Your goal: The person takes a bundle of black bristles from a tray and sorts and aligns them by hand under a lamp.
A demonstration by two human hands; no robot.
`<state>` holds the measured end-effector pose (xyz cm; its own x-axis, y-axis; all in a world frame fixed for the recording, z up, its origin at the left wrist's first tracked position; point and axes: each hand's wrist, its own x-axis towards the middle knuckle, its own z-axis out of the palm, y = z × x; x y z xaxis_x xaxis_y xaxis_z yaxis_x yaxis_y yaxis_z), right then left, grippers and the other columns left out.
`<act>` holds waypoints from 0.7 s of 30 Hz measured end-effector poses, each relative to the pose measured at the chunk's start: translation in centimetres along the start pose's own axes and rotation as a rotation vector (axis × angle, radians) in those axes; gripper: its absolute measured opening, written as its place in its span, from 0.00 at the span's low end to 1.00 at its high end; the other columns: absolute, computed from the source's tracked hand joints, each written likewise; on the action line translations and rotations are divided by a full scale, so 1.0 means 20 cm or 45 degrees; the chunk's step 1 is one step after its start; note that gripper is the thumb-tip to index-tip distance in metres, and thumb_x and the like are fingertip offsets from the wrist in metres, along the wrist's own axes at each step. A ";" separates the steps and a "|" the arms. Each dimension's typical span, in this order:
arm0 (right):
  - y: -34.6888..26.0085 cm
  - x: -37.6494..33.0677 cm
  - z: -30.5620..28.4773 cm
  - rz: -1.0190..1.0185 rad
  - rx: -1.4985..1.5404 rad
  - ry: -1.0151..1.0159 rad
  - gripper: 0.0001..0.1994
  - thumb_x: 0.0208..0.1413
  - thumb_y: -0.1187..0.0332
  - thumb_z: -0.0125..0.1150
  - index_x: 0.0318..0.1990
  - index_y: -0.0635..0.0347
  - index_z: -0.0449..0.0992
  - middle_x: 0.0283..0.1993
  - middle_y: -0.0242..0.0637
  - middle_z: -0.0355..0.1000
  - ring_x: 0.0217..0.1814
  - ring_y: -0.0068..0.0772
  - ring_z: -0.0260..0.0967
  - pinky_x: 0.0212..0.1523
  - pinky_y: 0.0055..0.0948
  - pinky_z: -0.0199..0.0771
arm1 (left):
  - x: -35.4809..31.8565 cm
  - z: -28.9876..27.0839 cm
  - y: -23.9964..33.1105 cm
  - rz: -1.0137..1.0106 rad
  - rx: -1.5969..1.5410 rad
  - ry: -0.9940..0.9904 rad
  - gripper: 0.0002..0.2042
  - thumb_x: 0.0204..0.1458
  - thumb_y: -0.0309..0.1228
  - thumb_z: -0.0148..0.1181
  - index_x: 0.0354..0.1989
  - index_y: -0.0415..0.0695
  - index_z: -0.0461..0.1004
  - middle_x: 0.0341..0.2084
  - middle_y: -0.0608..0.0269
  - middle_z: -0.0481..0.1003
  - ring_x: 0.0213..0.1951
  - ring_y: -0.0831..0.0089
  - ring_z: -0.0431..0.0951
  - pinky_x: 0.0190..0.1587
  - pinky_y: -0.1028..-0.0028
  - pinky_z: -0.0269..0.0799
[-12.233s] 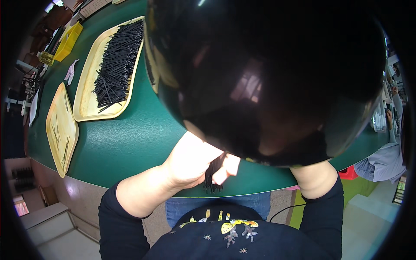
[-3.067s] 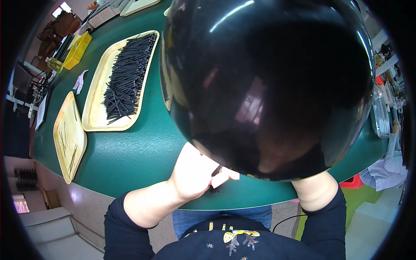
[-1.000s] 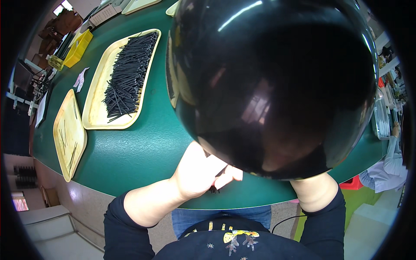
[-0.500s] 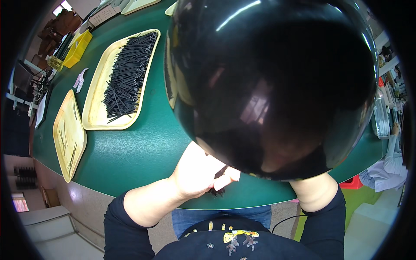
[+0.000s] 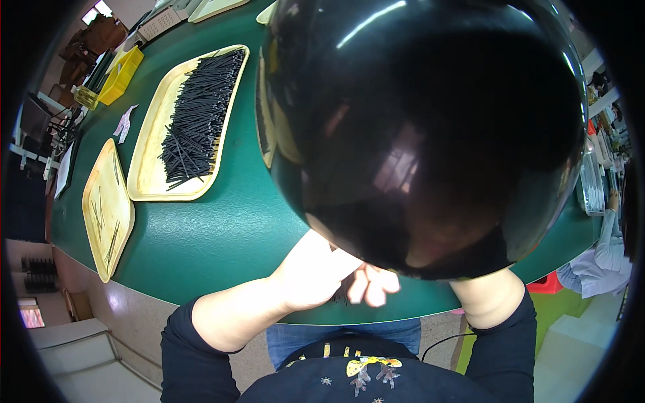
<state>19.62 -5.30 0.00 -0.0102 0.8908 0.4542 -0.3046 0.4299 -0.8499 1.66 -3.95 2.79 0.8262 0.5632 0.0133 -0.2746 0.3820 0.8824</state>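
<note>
A large glossy black dome (image 5: 430, 148) fills the upper middle and right of the head view and covers much of the work area. My left hand (image 5: 322, 272) reaches under its lower left rim. Its fingers are curled, with the tips slightly blurred; the thumb side and anything pinched there are hidden. Just behind these fingers, a few thin black pieces (image 5: 341, 295) show near the table's front edge. My right hand (image 5: 489, 289) goes beneath the dome's lower right rim, so only the wrist and forearm show. Its fingers are out of sight.
On the green table (image 5: 195, 248), a cream tray (image 5: 149, 161) holds a heap of thin black sticks (image 5: 201, 114). Left of it lies a smaller cream tray (image 5: 95, 201) with several thin strips. A yellow bin (image 5: 121, 75) stands farther back. Another person's sleeve (image 5: 610, 235) shows at far right.
My left hand has shifted slightly to the right, and its curled fingers now show more below the dome's rim. My right forearm and the trays have stayed put.
</note>
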 end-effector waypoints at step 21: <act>-0.01 0.01 0.00 -0.002 -0.006 0.026 0.34 0.34 0.80 0.64 0.53 0.67 0.57 0.51 0.42 0.61 0.51 0.32 0.61 0.50 0.29 0.62 | -0.02 -0.01 -0.02 -0.212 -0.005 0.400 0.10 0.39 0.14 0.51 0.10 0.38 0.65 0.08 0.62 0.66 0.14 0.78 0.67 0.27 0.74 0.70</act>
<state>19.74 -5.20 0.15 0.0098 0.8931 0.4498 -0.3002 0.4317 -0.8506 1.33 -4.29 2.34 0.6684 0.6905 -0.2765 -0.1510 0.4900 0.8585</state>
